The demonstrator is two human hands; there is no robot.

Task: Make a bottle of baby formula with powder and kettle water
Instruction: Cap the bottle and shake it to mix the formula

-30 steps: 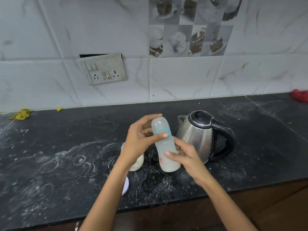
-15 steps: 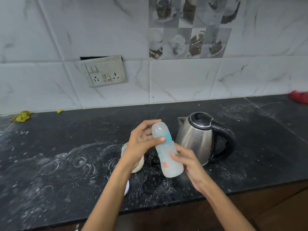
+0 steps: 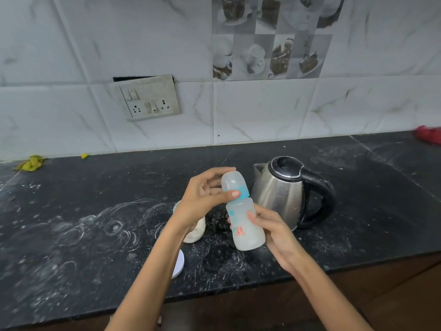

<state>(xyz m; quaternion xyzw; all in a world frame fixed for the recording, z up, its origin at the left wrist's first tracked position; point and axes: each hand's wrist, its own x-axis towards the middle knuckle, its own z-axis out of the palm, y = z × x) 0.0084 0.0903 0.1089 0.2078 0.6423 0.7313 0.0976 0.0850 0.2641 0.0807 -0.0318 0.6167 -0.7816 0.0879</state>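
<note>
While right hand (image 3: pixel 278 232) wraps fingers round lower body of bottle (image 3: pixel 243 218), steadying it tilted above worktop (image 3: pixel 71 235) left of kettle (image 3: pixel 280 194), left hand (image 3: pixel 202 199) pinches capped top, likely tightening or readying to shake. Powder jar (image 3: pixel 194 231) sits behind left wrist.

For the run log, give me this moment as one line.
step: capping/shaking | baby bottle: capped, tilted, cloudy liquid | left hand: grips cap | right hand: grips body | kettle: lid closed, on counter

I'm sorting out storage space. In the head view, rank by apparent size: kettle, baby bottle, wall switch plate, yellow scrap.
1. kettle
2. and 3. baby bottle and switch plate: similar; the bottle is nearer, so unsure
4. yellow scrap
</note>
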